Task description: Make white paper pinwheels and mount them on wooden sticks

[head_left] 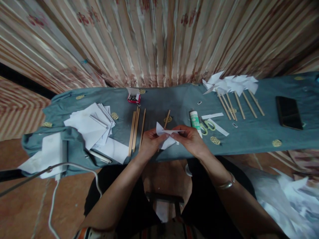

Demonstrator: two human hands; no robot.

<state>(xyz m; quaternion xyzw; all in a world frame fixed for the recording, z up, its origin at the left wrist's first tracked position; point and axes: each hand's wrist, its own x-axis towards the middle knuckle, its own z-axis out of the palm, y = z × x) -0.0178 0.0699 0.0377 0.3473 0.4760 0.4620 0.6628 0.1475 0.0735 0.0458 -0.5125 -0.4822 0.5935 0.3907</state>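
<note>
Near the table's front edge, my left hand (150,142) and my right hand (190,139) pinch a partly folded white paper pinwheel (166,142) between thumbs and fingers. Its corners stand up toward the middle, where both thumbs meet. Beneath it a single wooden stick (167,117) lies on the cloth, partly hidden by the paper. Several more wooden sticks (135,127) lie left of my hands. To the right of my right hand are a green-and-white glue stick (195,120), scissors (210,124) with pale green handles and narrow paper strips (218,127).
Finished pinwheels (231,84) on sticks lie at the back right, beside a black phone (289,112). A red box (134,97) of small metal pieces sits at the back. Paper sheets (86,124) and a white corded block (51,149) occupy the left.
</note>
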